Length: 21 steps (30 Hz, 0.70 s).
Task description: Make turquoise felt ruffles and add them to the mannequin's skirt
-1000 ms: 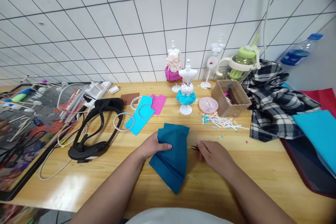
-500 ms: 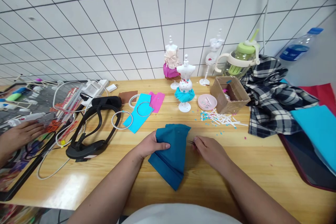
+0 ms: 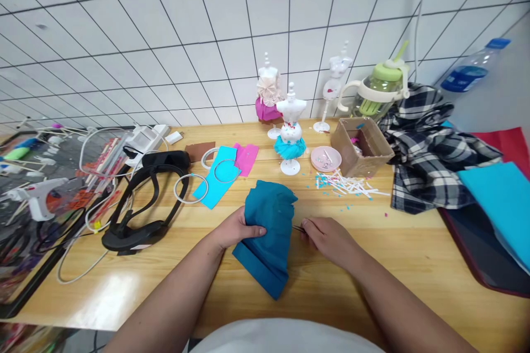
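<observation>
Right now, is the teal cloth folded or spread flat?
Folded: the teal cloth shows layered edges at its near end, pinned by the left hand; the right hand holds tweezers beside it.

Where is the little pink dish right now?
The pink dish sits toward the back right of the wooden table, between the small mannequin in the teal skirt and the open cardboard box.

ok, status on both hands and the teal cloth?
Left hand pinching folded teal cloth at its left edge. Right hand holding thin dark tool, tip at the cloth's right edge. White paper strips behind, apart.
</observation>
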Each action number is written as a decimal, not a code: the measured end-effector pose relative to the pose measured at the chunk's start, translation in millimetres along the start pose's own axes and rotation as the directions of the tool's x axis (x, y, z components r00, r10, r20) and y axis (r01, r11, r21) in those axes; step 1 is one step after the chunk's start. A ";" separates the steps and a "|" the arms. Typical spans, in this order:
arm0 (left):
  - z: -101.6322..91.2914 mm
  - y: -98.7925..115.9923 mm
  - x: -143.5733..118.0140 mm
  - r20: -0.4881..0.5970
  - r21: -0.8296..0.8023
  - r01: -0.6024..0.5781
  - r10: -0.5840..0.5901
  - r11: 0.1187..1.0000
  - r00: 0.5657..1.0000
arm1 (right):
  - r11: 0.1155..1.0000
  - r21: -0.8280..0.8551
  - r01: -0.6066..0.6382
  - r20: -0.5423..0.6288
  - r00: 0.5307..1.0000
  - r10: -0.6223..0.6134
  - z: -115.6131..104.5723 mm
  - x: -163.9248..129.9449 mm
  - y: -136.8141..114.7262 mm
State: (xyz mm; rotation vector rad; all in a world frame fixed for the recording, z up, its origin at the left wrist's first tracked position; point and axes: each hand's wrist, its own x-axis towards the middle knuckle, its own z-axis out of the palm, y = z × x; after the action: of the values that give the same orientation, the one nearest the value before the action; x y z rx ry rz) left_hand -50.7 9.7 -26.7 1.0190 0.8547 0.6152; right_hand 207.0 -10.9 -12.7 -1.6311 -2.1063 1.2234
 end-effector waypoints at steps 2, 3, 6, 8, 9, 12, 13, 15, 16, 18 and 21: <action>0.1 0.5 0.1 0.003 0.007 -0.002 0.002 1.000 1.000 | 0.999 0.041 0.018 0.009 1.000 -0.018 1.2 0.6 1.5; 0.2 0.7 0.1 0.004 0.009 -0.002 0.002 1.000 1.000 | 0.997 0.069 0.024 0.012 1.000 -0.025 2.0 0.7 2.0; 0.8 0.7 0.2 0.002 0.015 0.000 0.000 1.000 1.000 | 0.984 0.175 0.032 0.028 0.999 -0.037 3.9 0.6 2.5; 1.1 0.5 0.2 0.001 0.021 0.002 -0.002 1.000 1.000 | 0.978 0.206 0.036 0.035 0.998 -0.044 4.8 0.2 2.1; 1.1 0.4 0.3 0.002 0.023 0.002 -0.002 1.000 1.000 | 0.979 0.199 0.045 0.032 0.998 -0.052 5.2 0.0 1.7; 0.8 0.2 0.6 0.004 0.037 0.001 -0.001 0.999 1.000 | 0.988 0.127 0.093 0.012 0.995 -0.095 6.0 -1.1 0.2; 0.6 0.3 0.8 0.001 0.047 0.001 -0.001 0.999 1.000 | 0.989 0.103 0.104 0.006 0.994 -0.105 6.2 -1.6 -0.4; 0.5 0.8 1.1 0.000 0.064 0.009 -0.009 0.998 1.000 | 0.991 0.068 0.113 0.000 0.994 -0.113 6.4 -2.8 -1.8; 0.7 1.3 1.2 0.003 0.071 0.015 -0.015 0.997 1.000 | 0.992 0.054 0.111 -0.003 0.994 -0.111 6.3 -3.5 -2.6; 2.1 2.4 1.6 0.016 0.089 0.022 -0.024 0.996 1.000 | 0.994 0.031 0.102 -0.003 0.995 -0.102 6.0 -4.7 -4.2; 5.9 3.8 2.5 0.014 0.149 0.013 -0.016 0.989 1.000 | 0.995 0.008 0.096 0.014 0.995 -0.097 5.3 -5.7 -5.8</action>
State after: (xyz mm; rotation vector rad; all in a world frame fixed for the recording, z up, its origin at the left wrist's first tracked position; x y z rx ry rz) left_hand -44.6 10.5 -22.6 1.1498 0.9036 0.5365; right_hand 201.8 -18.7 -10.2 -1.5031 -2.1595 1.2143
